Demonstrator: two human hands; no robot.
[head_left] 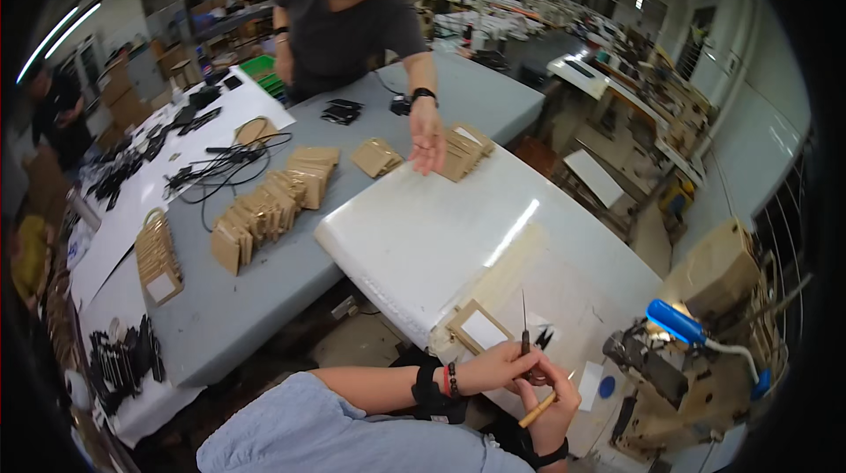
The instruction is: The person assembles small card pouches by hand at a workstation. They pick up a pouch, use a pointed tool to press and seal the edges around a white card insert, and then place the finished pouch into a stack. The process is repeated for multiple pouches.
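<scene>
We are working at a glossy white desk (414, 226), where a flat tan rectangular piece with a white panel (483, 330) is lying on the near part, just to the far left of our hands and not gripped by either. Our left hand (493, 369) is pinching a slim dark-handled tool with a thin metal shaft (526, 343), its tip pointing to the far side; our right hand (553, 402) is curling round a light wooden stick-like handle (539, 410), fingers meeting the left ones. The work is seemingly under way, but nothing is showing which pieces are finished, so we cannot tell how many are remaining. Counting, we are seeing one piece near us, two held tools, one small pair of black snips (545, 337) just beyond our fingers, and four groups of similar tan pieces, overlapping too closely to count singly: a far-right stack (465, 154) beside a co-worker's one open hand (427, 145), and, on a matte grey desk (211, 323), a small stack (374, 158), a long leaning row (264, 213) and a left row (157, 257).
</scene>
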